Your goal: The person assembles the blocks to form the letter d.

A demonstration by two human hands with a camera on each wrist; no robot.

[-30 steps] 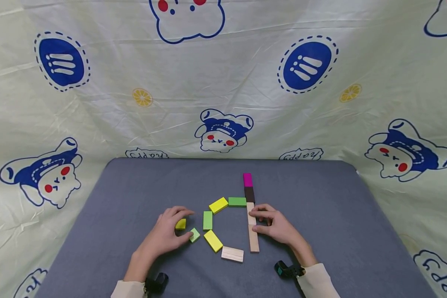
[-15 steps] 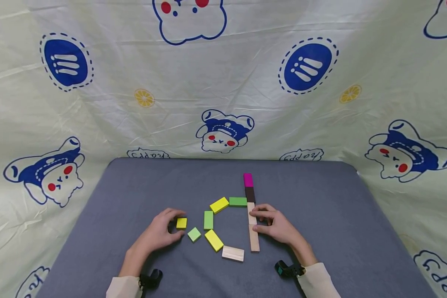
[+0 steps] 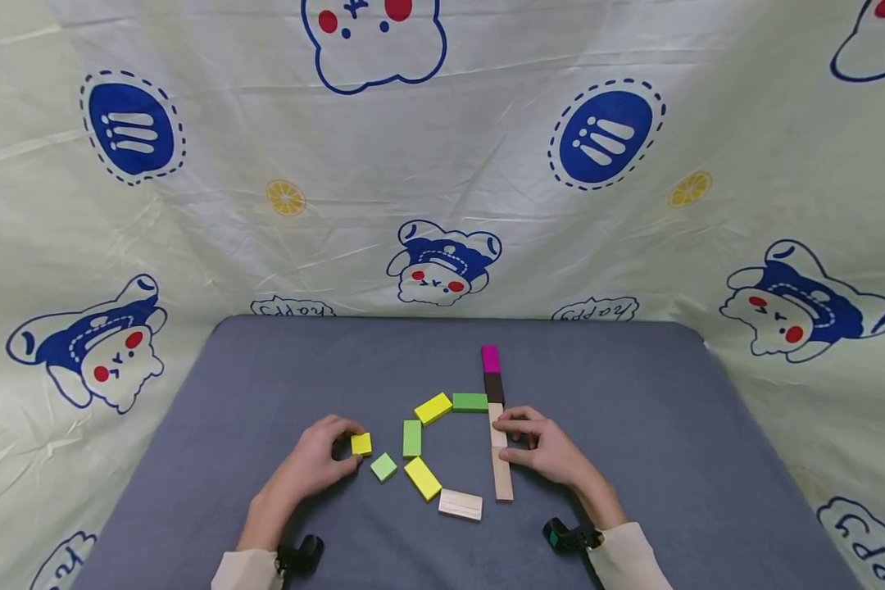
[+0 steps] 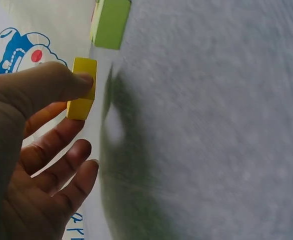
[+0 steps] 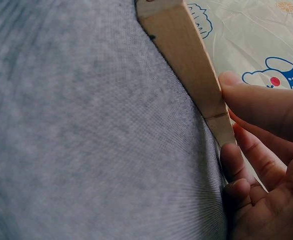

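Observation:
My left hand pinches a small yellow block between thumb and fingers, low over the cloth left of the block figure. The other fingers are loosely bent. A pale green block lies just right of that hand. My right hand rests at the column of plain wooden blocks, thumb and fingertips touching around the joint between the upper wooden block and the lower wooden block. Its thumb lies along the wood's edge, and the lower fingers are bent beside it.
A dark block and a magenta block extend the column upward. To its left curve a green block, a yellow block, a light green block, another yellow block and a wooden block. Grey cloth covers the table.
My left hand has drawn back left from the pale green block, leaving it on the cloth, and now holds the small yellow block. The right hand has stayed at the wooden column.

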